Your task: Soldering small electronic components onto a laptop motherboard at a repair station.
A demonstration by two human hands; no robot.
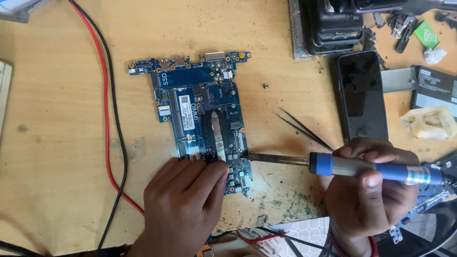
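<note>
Our left hand (183, 202) presses flat, fingers together, on the lower edge of the blue circuit board (202, 112) lying mid-bench. We clamp our right hand (369, 190) around the blue-handled soldering iron (352, 167), with its tip touching the board's right edge beside black tweezers (304, 129).

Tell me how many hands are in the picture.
2: the left hand presses on the blue circuit board; the right hand holds the soldering iron by its blue handle. None seem hidden.

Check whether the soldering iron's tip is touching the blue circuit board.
Touching: the head view shows the soldering iron tip meeting the circuit board at its right edge.
</note>
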